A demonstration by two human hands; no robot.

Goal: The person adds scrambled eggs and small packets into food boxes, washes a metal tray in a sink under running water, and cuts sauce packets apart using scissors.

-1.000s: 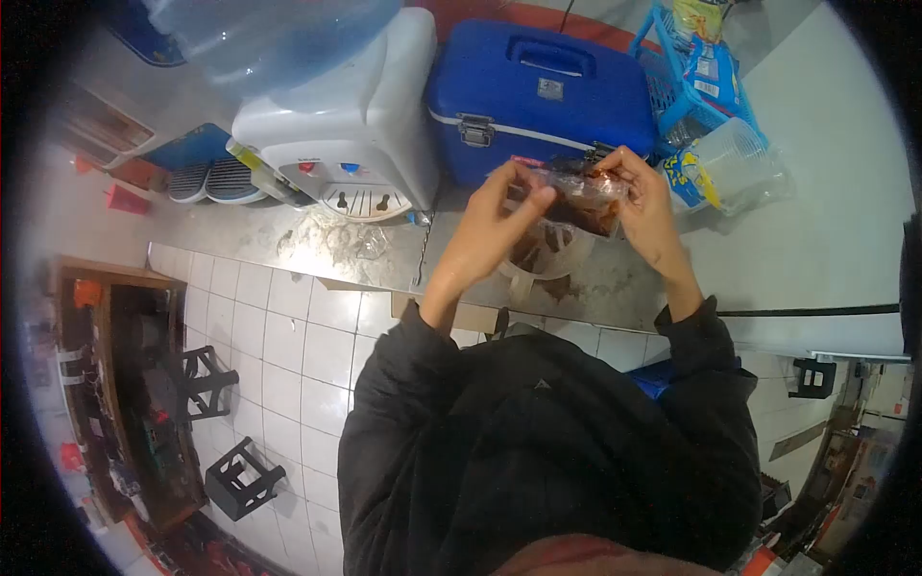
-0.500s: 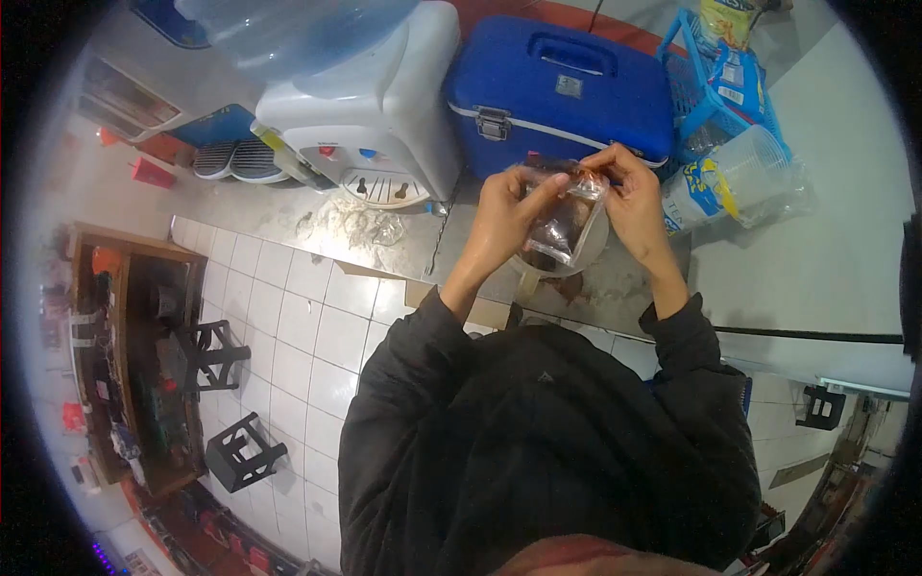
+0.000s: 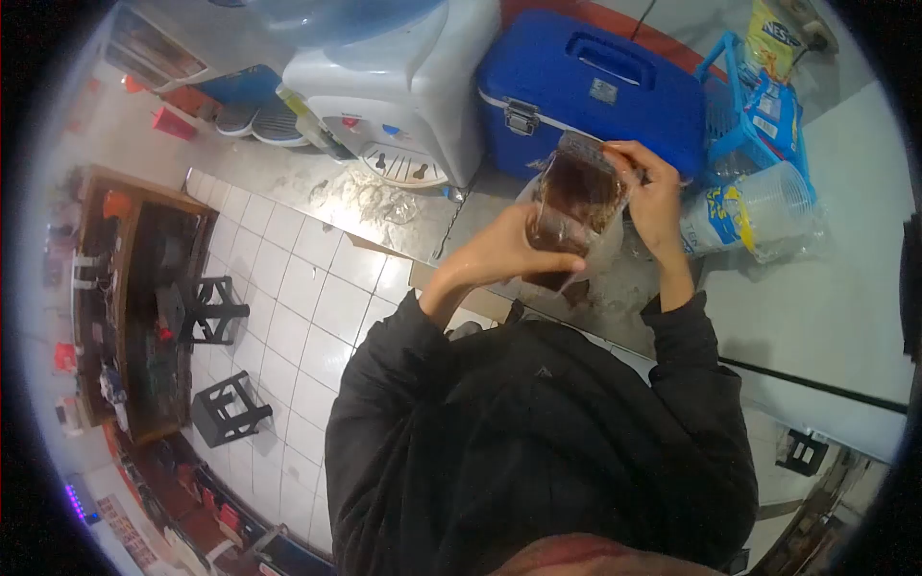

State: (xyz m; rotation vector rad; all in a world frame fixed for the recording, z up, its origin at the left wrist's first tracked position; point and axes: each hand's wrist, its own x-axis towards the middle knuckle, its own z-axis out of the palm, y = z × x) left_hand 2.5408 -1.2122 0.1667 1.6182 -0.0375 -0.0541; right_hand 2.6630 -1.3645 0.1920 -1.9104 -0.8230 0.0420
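Left hand [image 3: 504, 248] now lower on the clear pouch [image 3: 578, 197], apparently.

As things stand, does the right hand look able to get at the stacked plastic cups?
Likely yes: nothing visible stands between the right hand and the stacked plastic cups beside it, though it would probably need to leave the plastic bag first.

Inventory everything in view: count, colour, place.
Bag: 1, clear with brown contents, centre
Jug: 1, whitish, behind bag, partly hidden
Cooler: 1, blue, beyond bag
Water dispenser: 1, white, left of cooler
Basket: 1, light blue, right of cooler
Packets: 2, yellow and blue, at basket
Cup stack: 1, clear, below basket
Stools: 3, black, floor, left and right
Cabinet: 1, brown, far left
Left hand: 1, bare, bag's left
Right hand: 1, bare, bag's right
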